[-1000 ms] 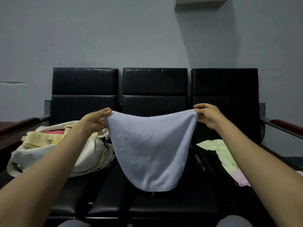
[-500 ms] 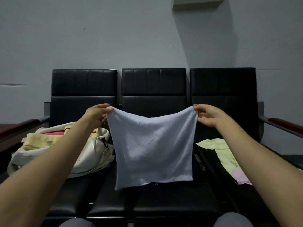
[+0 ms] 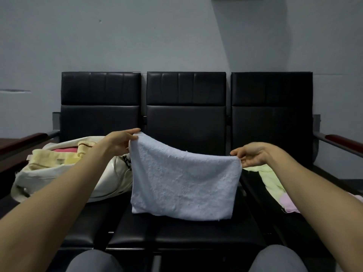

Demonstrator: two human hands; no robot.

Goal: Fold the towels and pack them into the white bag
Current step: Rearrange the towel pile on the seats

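Holding: pale towel [image 3: 184, 183], over middle seat [image 3: 176, 232]; left hand [image 3: 119, 143] pinches its 10 o'clock corner, right hand [image 3: 252, 157] its 2 o'clock corner. Advised: level both corners, then lay flat. White bag [image 3: 110, 183] at 9 o'clock.

The white towel [image 3: 184, 183] is showing rough, matt terry; the white bag [image 3: 115, 180] is gleaming glossy; the black seats [image 3: 186, 118] are looking smooth, leathery.

Black padded three-seat bench [image 3: 186, 122], reddish-brown left armrest [image 3: 25, 139], matching right armrest [image 3: 342, 139], grey wall [image 3: 137, 36] behind.
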